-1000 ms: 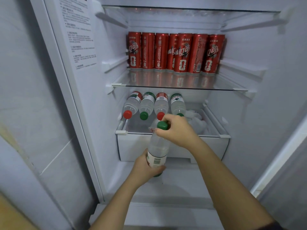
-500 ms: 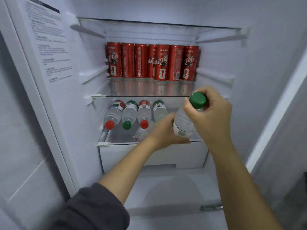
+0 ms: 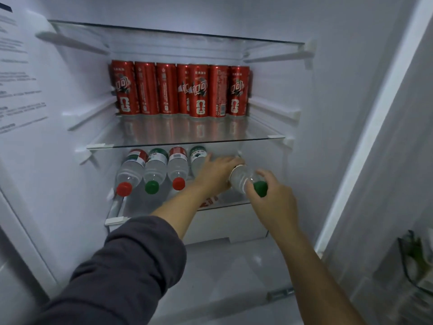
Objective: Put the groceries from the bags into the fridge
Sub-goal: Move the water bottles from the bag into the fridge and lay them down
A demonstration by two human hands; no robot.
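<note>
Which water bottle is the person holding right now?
The green-capped bottle farthest right. The right hand grips its cap end; the other bottles just lie in a row to its left.
</note>
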